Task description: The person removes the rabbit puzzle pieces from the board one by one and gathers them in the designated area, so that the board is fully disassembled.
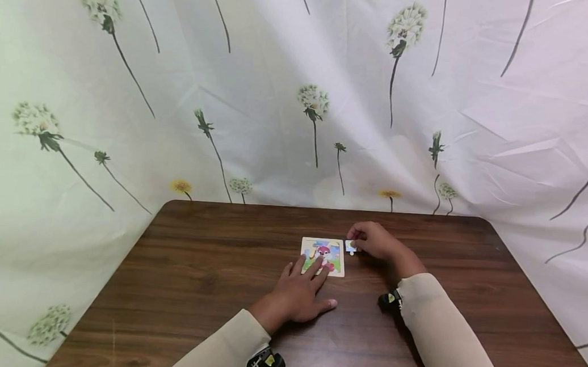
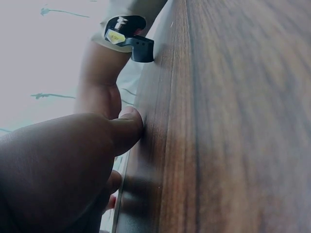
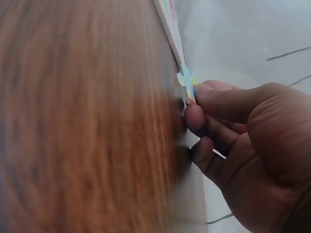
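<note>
A small square jigsaw puzzle (image 1: 337, 255) with a cream border and a pink cartoon animal lies on the table, seen in the head view. My left hand (image 1: 298, 295) rests over its lower part with spread fingers, which hide some of the picture. Just right of the puzzle's upper corner, my right hand (image 1: 377, 240) pinches a pale blue jigsaw piece (image 1: 351, 247) between thumb and fingers. In the right wrist view, that piece (image 3: 188, 83) is seen edge-on, close to the puzzle's edge and near the tabletop.
The brown wooden table (image 1: 205, 279) has rounded far corners. Behind it and along its sides hangs a pale cloth (image 1: 268, 119) printed with dandelions. Each wrist carries a black strapped camera, such as the left one (image 1: 267, 362).
</note>
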`<act>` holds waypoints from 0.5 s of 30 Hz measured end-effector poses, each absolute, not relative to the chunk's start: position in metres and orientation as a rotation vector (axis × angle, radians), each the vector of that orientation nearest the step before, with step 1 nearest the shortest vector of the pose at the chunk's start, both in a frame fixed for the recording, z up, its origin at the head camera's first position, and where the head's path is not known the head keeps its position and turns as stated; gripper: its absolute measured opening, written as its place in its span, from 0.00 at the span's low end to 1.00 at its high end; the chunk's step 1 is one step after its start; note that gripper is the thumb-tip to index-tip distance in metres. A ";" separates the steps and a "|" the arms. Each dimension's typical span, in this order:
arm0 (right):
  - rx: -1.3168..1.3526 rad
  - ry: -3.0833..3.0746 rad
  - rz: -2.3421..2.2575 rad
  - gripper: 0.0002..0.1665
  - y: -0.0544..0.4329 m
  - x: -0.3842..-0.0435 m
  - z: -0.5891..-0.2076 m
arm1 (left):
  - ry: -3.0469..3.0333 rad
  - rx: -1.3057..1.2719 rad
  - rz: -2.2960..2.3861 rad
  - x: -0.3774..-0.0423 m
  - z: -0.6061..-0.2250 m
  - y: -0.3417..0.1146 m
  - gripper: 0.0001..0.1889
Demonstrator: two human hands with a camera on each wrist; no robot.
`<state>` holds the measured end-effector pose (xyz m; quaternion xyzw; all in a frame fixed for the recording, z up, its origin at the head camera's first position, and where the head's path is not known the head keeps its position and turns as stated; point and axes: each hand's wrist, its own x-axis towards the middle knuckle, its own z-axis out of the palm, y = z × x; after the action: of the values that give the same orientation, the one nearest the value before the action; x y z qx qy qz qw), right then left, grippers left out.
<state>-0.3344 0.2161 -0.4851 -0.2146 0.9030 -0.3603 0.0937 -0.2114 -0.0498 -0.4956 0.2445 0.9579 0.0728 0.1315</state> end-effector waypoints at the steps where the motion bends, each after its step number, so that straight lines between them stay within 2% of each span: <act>1: -0.635 2.685 -1.066 0.05 0.217 -0.334 -0.486 | 2.783 0.712 0.215 -0.212 -0.496 -0.049 0.46; 6: -0.657 2.721 -1.070 0.03 0.219 -0.334 -0.489 | 2.783 0.706 0.222 -0.214 -0.498 -0.049 0.46; 12: -0.652 2.774 -1.038 0.17 0.221 -0.331 -0.489 | 2.778 0.699 0.209 -0.210 -0.490 -0.049 0.45; 15: -0.634 2.781 -1.018 0.18 0.221 -0.328 -0.489 | 2.788 0.701 0.206 -0.208 -0.487 -0.049 0.45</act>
<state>-0.3283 0.2207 -0.4888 -0.2089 0.9168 -0.3357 0.0566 -0.2080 -0.0488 -0.4873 0.2411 0.9593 0.0708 0.1293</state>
